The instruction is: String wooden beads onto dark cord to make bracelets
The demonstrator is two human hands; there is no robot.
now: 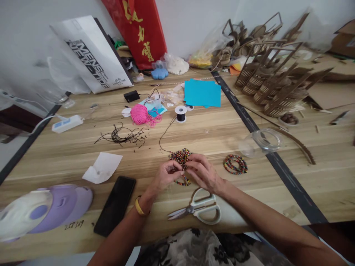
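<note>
A heap of small multicoloured beads [181,156] lies on the wooden table between my hands. My left hand [169,175] has thumb and forefinger pinched together on a beaded cord [185,183], a short loop of which hangs below the fingertips. My right hand [204,172] comes in from the other side, its fingers bent together at the beads' edge; what they grip is too small to make out. Black cord runs from the heap back to a white spool [181,114]. Just below my hands lie white-handled scissors [203,210], blades parted and pointing left.
Coiled bead strings [235,164] lie to the right, near a clear plastic container [262,142]. Leftward are a black phone [115,205], white paper [102,167], cut black cords [122,136] and a purple-white device [47,210]. Pink yarn [139,114], blue sheets [203,93] and small baskets [273,83] stand farther back.
</note>
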